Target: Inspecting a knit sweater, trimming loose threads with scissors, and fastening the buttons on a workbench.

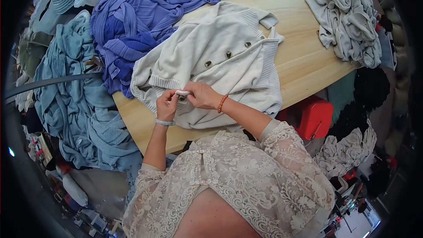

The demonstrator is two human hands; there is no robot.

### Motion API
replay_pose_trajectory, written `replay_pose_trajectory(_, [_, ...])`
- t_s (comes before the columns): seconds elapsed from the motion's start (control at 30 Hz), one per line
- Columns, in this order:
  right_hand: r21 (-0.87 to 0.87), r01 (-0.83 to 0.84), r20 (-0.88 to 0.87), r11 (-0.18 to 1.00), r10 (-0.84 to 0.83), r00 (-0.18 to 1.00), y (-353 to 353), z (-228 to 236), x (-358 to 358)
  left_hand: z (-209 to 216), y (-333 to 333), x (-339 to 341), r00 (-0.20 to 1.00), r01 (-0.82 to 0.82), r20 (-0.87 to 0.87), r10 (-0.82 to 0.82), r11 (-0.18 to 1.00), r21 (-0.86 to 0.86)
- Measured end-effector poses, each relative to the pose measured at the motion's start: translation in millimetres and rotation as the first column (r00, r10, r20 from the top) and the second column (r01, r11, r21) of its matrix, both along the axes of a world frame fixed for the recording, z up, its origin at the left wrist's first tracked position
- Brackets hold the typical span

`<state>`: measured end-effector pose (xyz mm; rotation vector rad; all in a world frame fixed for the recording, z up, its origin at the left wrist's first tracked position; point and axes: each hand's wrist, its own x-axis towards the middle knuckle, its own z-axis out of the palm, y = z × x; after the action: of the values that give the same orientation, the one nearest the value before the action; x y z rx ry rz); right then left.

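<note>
A cream knitted cardigan (194,44) with ribbed cuffs and hem lies spread on the wooden table in front of me. Several dark buttons run along its front band. At its near left edge, my left hand (166,105) pinches the knit between thumb and fingers. Close beside it, my right hand (202,95) grips the same folded edge from the other side. A dark button shows just below the fingertips, between the two hands. The fingers cover part of the folded band.
Purple ribbed garments (132,17) are heaped at the table's far left. Blue-grey knitwear (83,105) hangs beside them, crossed by a dark curved bar (53,84). More cream garments (343,13) pile up at the far right. Below the table's right edge is a red box (315,117).
</note>
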<state>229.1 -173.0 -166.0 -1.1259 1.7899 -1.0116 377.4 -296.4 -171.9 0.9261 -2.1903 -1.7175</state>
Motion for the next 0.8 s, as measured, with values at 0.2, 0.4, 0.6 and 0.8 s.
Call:
replay_pose_trajectory(0.2, [0.014, 0.115, -0.325, 0.993, -0.104, 0.940, 20.7, -0.7, -5.5, 21.5, -19.5, -11.6, 0.985, 0.100, 0.167, 0.043, 0.645, -0.757])
replay_pose_trajectory(0.4, [-0.157, 0.114, -0.324, 0.981, -0.160, 0.932, 24.2, 13.0, 0.5, 20.8, 11.1, -39.0, 0.897, 0.427, 0.157, -0.414, 0.713, -0.557])
replay_pose_trajectory(0.6, [-0.112, 0.096, -0.369, 0.989, -0.131, 0.920, 31.5, -1.7, -1.7, -9.6, 5.9, -53.0, 0.877, 0.479, 0.314, -0.364, 0.612, -0.630])
replay_pose_trajectory(0.8, [0.012, 0.127, -0.299, 0.992, -0.117, 0.947, 29.9, -17.2, -10.3, -41.3, -41.9, -58.5, 0.959, 0.255, 0.106, -0.263, 0.963, 0.087])
